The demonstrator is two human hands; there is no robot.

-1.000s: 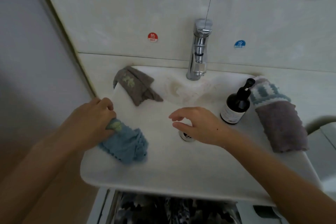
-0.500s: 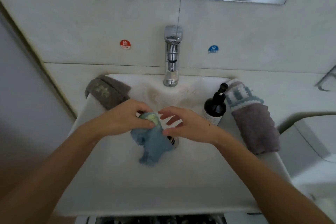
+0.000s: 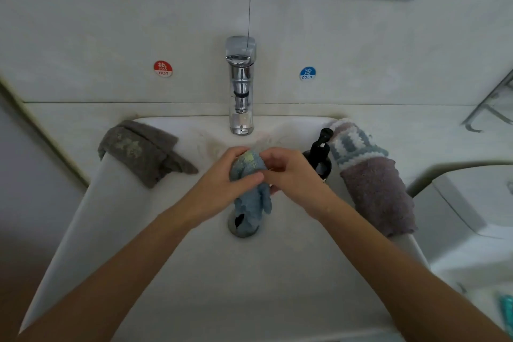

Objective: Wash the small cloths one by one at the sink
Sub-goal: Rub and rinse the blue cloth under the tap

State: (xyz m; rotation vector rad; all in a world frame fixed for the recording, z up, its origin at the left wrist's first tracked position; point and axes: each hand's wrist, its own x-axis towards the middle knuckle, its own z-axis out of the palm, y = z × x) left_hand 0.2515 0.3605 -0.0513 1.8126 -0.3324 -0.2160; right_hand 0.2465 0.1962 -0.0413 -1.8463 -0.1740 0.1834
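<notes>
Head view: hands [image 3: 258, 178] around blue cloth [image 3: 251, 197]

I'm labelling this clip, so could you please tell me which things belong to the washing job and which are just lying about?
Job:
blue cloth, held by left hand and right hand
grey cloth
mauve cloth
sink
tap

Lying about:
dark pump bottle
hot sticker
cold sticker

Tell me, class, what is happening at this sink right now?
A person holds a small blue cloth in both hands, left hand and right hand, over the sink below the tap. No water is visibly running. A grey cloth lies on the left rim, a purple-and-patterned cloth on the right beside a dark pump bottle.
</notes>
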